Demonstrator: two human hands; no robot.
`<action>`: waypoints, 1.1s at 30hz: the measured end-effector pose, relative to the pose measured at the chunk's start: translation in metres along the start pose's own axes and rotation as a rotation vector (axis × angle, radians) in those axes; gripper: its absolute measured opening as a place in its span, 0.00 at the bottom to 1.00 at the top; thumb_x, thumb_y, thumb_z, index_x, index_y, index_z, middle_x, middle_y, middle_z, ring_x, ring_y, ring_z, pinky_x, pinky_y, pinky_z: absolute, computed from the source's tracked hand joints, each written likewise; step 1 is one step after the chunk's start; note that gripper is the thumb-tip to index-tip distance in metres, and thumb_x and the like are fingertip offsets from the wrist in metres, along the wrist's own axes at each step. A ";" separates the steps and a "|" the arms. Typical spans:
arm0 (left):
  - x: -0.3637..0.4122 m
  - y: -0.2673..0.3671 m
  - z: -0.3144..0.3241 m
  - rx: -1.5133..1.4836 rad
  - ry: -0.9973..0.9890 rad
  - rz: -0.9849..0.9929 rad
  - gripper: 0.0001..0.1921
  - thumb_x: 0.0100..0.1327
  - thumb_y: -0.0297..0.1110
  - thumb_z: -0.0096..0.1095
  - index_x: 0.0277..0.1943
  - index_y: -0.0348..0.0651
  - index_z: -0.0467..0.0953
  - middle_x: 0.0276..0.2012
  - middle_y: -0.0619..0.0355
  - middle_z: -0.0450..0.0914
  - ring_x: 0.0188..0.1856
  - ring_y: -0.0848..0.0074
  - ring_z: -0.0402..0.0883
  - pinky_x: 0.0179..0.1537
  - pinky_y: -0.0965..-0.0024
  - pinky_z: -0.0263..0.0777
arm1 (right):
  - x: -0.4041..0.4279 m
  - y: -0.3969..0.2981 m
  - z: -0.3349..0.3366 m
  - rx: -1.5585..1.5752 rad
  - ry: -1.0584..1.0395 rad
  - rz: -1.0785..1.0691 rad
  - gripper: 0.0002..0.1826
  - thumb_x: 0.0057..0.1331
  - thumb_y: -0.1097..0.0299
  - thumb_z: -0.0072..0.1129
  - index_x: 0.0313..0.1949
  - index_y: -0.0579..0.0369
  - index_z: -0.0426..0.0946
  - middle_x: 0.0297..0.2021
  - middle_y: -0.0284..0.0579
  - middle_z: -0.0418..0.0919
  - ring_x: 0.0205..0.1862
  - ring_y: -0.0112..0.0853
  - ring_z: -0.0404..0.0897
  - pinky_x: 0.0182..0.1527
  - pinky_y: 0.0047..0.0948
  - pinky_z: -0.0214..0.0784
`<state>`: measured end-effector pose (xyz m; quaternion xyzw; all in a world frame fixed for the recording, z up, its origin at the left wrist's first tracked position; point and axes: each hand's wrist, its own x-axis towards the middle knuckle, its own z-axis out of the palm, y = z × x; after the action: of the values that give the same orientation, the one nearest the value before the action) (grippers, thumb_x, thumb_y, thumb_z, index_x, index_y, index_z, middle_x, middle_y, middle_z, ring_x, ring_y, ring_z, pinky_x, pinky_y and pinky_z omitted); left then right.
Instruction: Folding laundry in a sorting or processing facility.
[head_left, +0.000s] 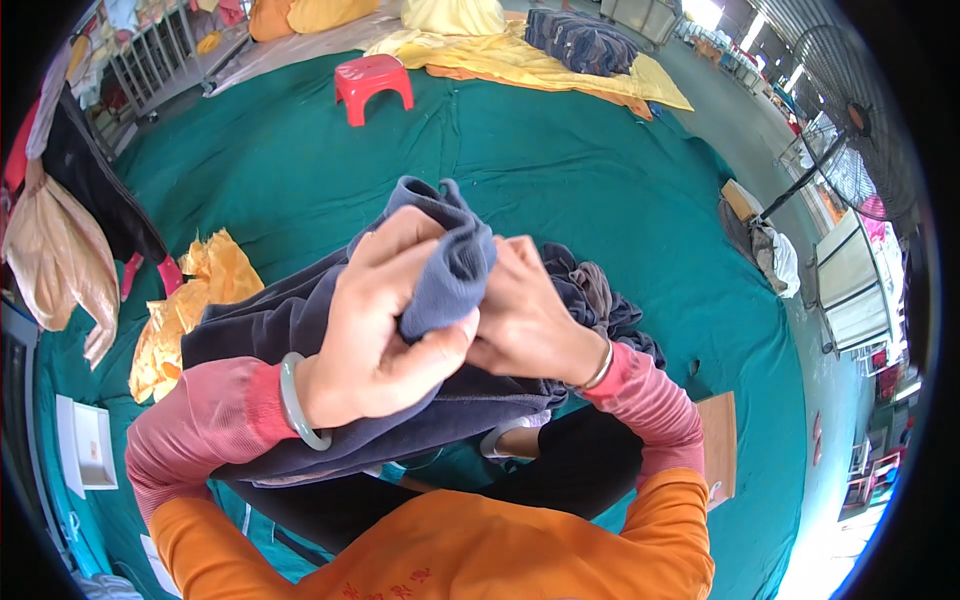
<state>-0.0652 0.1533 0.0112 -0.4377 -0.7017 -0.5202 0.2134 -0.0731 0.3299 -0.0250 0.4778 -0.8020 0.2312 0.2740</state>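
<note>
Both hands are raised over my lap and grip a dark blue-grey cloth (450, 281), whose bunched, rolled upper end sticks up between them. My left hand (390, 322) wraps round the roll, thumb across its front; a pale bangle is on that wrist. Against the roll's right side, my right hand (525, 315) has its fingers curled in, their tips hidden behind the cloth. Beneath them, a stack of dark blue-grey cloths (262, 322) lies across my legs. A crumpled heap of dark cloth (596, 292) lies beyond my right hand.
A green ground sheet (585, 165) spreads around me. Ahead stand a red plastic stool (371, 79) and a bundle of dark cloth (577, 41) on yellow sheeting. Orange-yellow crumpled fabric (217, 274) and another person's legs (112, 180) are at left. A large fan (855, 120) stands at right.
</note>
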 end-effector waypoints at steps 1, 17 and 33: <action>-0.002 -0.002 0.000 0.024 -0.040 0.022 0.08 0.47 0.33 0.61 0.30 0.41 0.73 0.31 0.57 0.69 0.33 0.67 0.69 0.34 0.69 0.60 | -0.002 0.011 0.000 -0.033 0.018 0.003 0.12 0.41 0.71 0.63 0.29 0.49 0.78 0.41 0.41 0.70 0.41 0.37 0.67 0.38 0.34 0.55; -0.022 0.000 0.019 0.269 -0.691 0.085 0.32 0.55 0.63 0.53 0.45 0.39 0.70 0.48 0.49 0.68 0.50 0.59 0.66 0.55 0.52 0.51 | -0.033 0.064 0.003 0.357 -0.050 0.719 0.07 0.58 0.72 0.53 0.27 0.64 0.70 0.27 0.39 0.71 0.26 0.26 0.67 0.28 0.24 0.58; -0.002 -0.031 0.072 0.254 -0.832 0.232 0.29 0.57 0.61 0.50 0.40 0.39 0.76 0.34 0.57 0.75 0.42 0.67 0.74 0.61 0.51 0.52 | -0.386 0.175 0.095 -0.563 -1.129 0.814 0.15 0.58 0.56 0.51 0.43 0.42 0.76 0.48 0.45 0.73 0.55 0.41 0.69 0.52 0.63 0.59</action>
<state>-0.0788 0.2165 -0.0336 -0.6559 -0.7323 -0.1820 0.0220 -0.0981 0.5929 -0.3700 0.1013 -0.9629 -0.1796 -0.1742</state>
